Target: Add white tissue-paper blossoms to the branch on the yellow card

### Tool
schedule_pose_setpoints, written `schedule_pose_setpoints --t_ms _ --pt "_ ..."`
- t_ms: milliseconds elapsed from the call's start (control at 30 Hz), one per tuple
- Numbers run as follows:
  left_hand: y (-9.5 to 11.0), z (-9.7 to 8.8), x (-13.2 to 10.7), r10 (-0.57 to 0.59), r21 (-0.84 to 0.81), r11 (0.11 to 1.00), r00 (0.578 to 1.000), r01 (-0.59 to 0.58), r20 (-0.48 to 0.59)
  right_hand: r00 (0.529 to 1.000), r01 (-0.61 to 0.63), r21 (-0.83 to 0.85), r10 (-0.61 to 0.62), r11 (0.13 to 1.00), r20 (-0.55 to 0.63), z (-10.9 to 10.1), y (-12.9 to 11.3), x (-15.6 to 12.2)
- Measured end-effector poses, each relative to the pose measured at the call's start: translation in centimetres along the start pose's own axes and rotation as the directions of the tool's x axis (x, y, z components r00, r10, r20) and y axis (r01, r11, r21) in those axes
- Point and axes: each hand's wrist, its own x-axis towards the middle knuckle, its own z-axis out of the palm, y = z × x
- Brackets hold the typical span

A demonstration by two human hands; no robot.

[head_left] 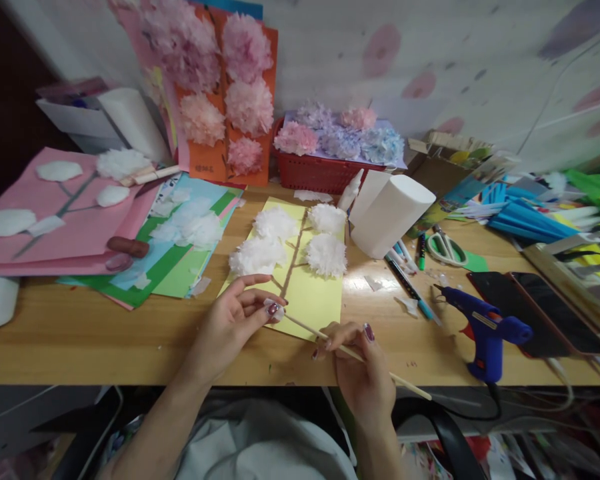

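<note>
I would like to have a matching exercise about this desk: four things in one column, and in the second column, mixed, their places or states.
Things:
1. Thin stick
2. Glue gun
3. Yellow sheet
4. Red basket

Places or states:
A. Bears white flowers
B. Stands near the wall, below pink and purple flowers
C. Held in the right hand
D. Blue, at the desk's right side

Pairs: 1-C, 2-D, 3-A, 4-B
</note>
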Motion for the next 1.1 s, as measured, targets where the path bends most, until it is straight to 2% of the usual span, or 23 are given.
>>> schedule_pose_setpoints --t_ms 433,667,767,867,933,1000,1100 --pt "0.5 0.0 -1.2 -0.041 0.063 0.997 0.997 0.037 0.073 0.999 0.000 0.025 -0.001 1.000 0.044 0.3 0.1 -0.1" --pt "0.2 -0.8 -1.4 -0.015 0.180 0.983 0.999 0.023 -0.043 1.000 -0.030 0.011 0.029 0.999 0.011 0.9 0.0 -0.3" --pt "1.1 -2.0 -0.8 0.068 0.265 0.964 0.990 -0.034 -0.122 1.000 0.000 0.016 0.000 1.000 -0.009 0.8 0.0 -0.2" --pt "2.4 -3.3 0.5 0.242 0.391 0.907 0.953 -0.155 -0.183 0.997 -0.006 -0.006 0.005 1.000 -0.071 0.9 0.2 0.2" --pt "3.2 -3.8 1.5 0.320 0.503 0.840 0.933 -0.202 -0.161 0.989 -0.034 -0.084 0.021 0.996 -0.147 1.2 0.4 0.8" --pt "3.7 -3.8 2.5 0.348 0.611 0.762 0.931 -0.213 -0.110 0.979 -0.052 -0.206 0.010 0.977 -0.201 1.7 0.4 1.5" --pt "4.2 -3.4 3.7 0.353 0.739 0.635 0.936 -0.224 -0.019 0.985 -0.015 -0.409 -0.058 0.913 -0.165 2.7 0.2 2.5"
